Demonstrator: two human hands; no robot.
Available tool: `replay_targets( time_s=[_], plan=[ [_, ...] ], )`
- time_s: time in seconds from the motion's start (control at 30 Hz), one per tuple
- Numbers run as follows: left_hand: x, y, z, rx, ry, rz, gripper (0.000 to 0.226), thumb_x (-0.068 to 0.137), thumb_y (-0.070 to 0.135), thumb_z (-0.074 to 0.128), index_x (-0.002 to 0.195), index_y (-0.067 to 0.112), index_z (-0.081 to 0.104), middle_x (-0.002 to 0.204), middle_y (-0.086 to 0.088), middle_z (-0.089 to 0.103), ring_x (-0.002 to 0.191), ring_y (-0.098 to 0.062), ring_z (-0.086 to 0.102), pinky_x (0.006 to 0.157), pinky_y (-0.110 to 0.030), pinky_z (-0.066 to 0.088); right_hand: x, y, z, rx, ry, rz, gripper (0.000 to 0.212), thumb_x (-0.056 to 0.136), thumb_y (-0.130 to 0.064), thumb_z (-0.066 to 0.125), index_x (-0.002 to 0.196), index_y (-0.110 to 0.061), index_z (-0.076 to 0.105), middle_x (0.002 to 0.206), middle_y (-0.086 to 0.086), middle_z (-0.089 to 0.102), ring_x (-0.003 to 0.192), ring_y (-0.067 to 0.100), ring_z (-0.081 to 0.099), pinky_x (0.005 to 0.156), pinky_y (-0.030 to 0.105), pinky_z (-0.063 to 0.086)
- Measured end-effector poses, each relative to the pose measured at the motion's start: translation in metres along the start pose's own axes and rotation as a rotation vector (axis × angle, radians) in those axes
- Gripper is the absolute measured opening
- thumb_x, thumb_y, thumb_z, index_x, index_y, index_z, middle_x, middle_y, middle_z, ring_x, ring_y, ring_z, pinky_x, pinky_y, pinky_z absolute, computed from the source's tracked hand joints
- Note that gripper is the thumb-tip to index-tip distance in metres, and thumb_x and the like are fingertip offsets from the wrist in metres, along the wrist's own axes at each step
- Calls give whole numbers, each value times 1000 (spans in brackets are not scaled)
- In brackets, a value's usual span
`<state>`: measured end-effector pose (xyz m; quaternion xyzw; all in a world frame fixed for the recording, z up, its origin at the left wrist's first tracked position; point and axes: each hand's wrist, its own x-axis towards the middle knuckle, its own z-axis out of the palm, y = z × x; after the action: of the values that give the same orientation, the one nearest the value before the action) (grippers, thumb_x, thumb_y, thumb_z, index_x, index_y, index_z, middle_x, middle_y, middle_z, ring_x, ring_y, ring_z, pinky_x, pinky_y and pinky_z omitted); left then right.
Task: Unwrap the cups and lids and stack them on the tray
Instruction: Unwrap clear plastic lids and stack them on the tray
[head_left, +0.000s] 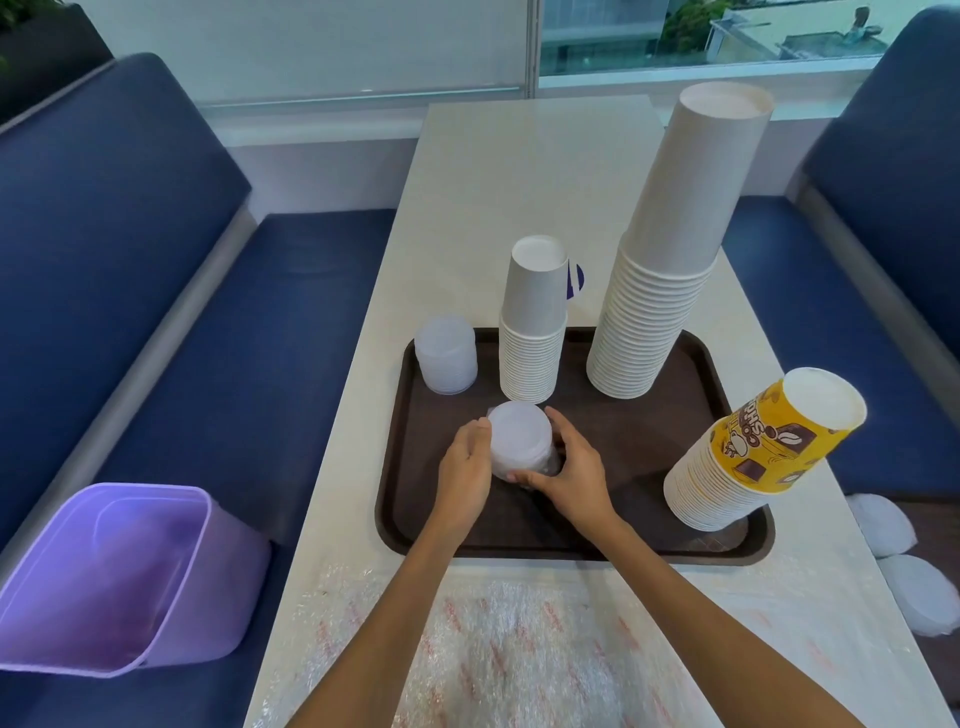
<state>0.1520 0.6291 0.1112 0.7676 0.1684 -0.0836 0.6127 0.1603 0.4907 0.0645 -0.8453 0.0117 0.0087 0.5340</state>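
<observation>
Gripping the lid stack (519, 439) over the tray (628, 457), both sides. Left hand (465, 462) and right hand (574, 470) curled round it.

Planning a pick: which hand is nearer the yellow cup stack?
Right. The right hand holds the lid stack on the side facing the yellow cup stack; the left hand holds its opposite side, farther off.

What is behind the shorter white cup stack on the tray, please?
A dark blue object pokes out past its right side, beyond the tray; the cup stack covers the rest, so it cannot be identified.
</observation>
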Motion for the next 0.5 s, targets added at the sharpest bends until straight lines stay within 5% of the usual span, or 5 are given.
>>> replay_targets(
  time_s=[0.13,0.23,0.4,0.5],
  plan=[
    [-4,-6,-2,196,-33,18,54,101,41,30,145,10,34,146,-6,42,135,-20,37,109,-29,28,1,3,-2,-41,-39,-22,84,64,-21,87,138,-19,46,135,-1,54,125,16,46,107,33,38],
    [-5,-6,-4,299,-94,53,53,101,40,31,145,10,34,144,-5,44,133,-20,40,99,-20,30,2,2,-4,-92,-56,-52,82,67,-19,85,139,-19,45,135,0,54,124,17,45,104,26,34],
    [12,0,-14,453,-61,86,57,97,41,46,143,9,38,138,-9,52,127,-22,48,105,-35,40,5,0,-5,-120,-91,-39,85,67,-19,85,141,-20,41,136,0,53,126,19,44,109,39,36],
    [14,12,-14,493,-16,270,56,92,34,58,140,12,41,141,-6,47,127,-20,46,105,-32,39,4,0,-6,-103,-101,-31,91,67,-23,85,144,-20,36,139,2,50,127,20,43,109,39,37]
  ],
)
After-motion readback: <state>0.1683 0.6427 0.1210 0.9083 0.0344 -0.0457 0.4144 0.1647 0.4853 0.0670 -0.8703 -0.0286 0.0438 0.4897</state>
